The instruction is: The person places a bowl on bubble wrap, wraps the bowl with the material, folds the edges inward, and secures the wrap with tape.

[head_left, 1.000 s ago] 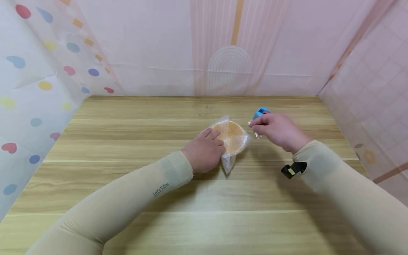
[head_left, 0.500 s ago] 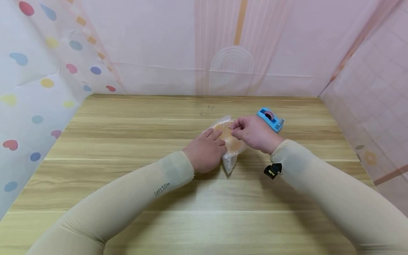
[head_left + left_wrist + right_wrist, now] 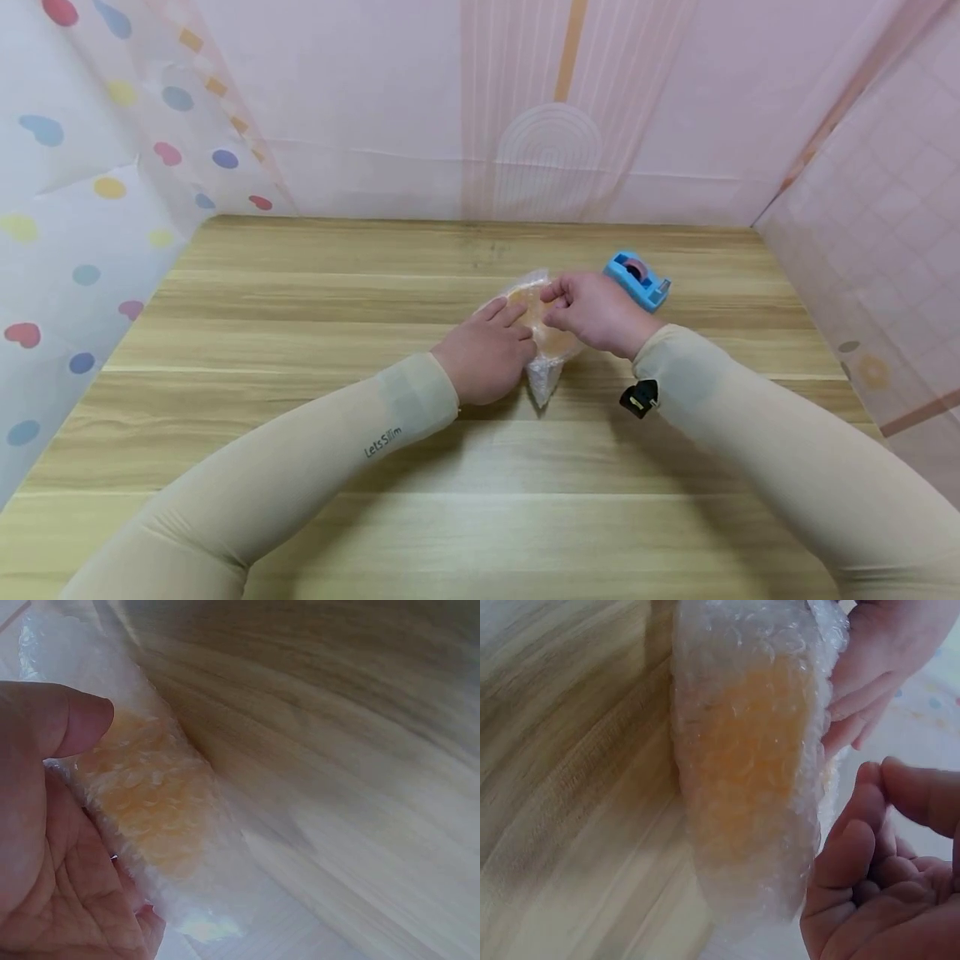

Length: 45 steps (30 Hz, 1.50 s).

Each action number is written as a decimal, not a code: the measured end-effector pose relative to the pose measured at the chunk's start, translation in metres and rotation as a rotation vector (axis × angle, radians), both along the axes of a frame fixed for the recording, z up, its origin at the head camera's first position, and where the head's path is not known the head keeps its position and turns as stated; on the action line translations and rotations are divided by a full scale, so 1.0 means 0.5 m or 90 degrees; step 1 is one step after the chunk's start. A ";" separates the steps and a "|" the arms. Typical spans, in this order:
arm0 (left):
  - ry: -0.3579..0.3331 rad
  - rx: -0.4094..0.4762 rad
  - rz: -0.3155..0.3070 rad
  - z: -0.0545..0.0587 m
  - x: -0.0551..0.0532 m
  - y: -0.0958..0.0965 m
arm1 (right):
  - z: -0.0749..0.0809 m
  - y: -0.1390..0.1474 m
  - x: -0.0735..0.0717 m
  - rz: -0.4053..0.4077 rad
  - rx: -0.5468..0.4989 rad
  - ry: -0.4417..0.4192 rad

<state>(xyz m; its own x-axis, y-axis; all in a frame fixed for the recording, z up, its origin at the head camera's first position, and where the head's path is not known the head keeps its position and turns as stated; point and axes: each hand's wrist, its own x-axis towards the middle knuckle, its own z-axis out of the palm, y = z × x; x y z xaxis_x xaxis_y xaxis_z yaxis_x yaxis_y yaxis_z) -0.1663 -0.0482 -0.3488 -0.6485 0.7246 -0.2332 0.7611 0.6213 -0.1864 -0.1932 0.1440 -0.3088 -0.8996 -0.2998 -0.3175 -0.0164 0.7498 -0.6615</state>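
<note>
A round orange object (image 3: 558,340) in clear bubble wrap, shaped somewhat like a bowl, lies on the wooden table with a pointed flap of wrap toward the front. My left hand (image 3: 487,354) holds its left edge, fingers across the top and thumb (image 3: 82,724) against the side, as the left wrist view shows. Over the top right of the wrap is my right hand (image 3: 600,312), thumb and forefinger tips together. Between them a clear strip of tape is too faint to make out now; glints showed there earlier. The remaining right fingers curl inward (image 3: 847,855).
A blue tape dispenser (image 3: 636,280) with a pinkish roll stands just behind the right hand. The wooden table (image 3: 300,275) meets a patterned cloth backdrop (image 3: 375,100) at the back and both sides.
My right hand has moved left from beside the tape dispenser to over the wrapped object, uncovering the dispenser. In the last half second it has barely moved. The left hand stays on the wrap.
</note>
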 end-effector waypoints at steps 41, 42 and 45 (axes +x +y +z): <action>0.030 0.142 -0.058 -0.014 0.002 -0.014 | 0.001 -0.035 -0.021 -0.005 0.162 -0.086; 0.029 0.144 -0.059 -0.014 0.002 -0.014 | 0.001 -0.037 -0.021 -0.001 0.171 -0.083; 0.030 0.154 -0.066 -0.015 0.003 -0.016 | -0.002 -0.043 -0.021 0.015 0.202 -0.072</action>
